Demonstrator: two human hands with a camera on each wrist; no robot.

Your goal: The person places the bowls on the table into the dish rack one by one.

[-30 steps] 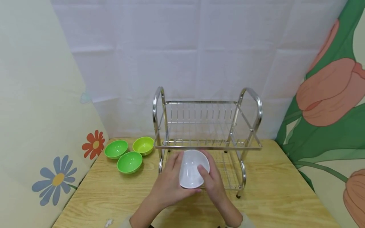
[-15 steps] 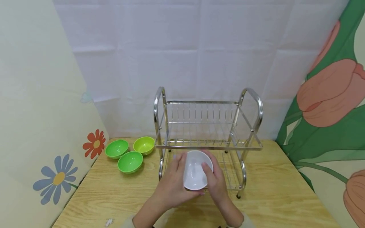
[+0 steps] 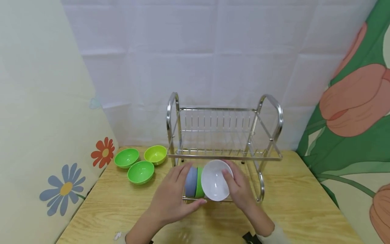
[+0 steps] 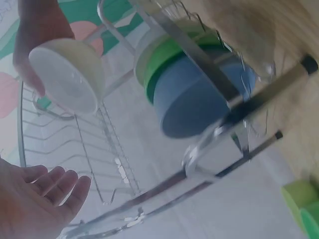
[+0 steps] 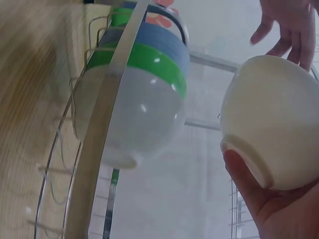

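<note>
My right hand (image 3: 242, 189) grips a white bowl (image 3: 214, 181) by its side, thumb over the rim and the bowl's mouth tilted toward me. In the right wrist view, its fingers hold the bowl near the foot. My left hand (image 3: 170, 196) is apart from the bowl, fingers extended and holding nothing. Between the hands, a blue bowl (image 3: 190, 183) and a green bowl (image 3: 199, 184) stand on their sides in the lower tier of the metal dish rack (image 3: 225, 158). Another white bowl (image 5: 144, 107) nests against the green one there, hidden from the head view.
Two green bowls (image 3: 126, 158) and a yellow-green bowl (image 3: 155, 155) sit on the wooden table (image 3: 103, 206), left of the rack. White cloth (image 3: 195, 67) hangs behind. A small white scrap (image 3: 117, 235) lies near the front edge.
My left hand has let go of the white bowl and moved left. The right hand has carried the bowl slightly right, bringing the blue and green bowls in the rack into view.
</note>
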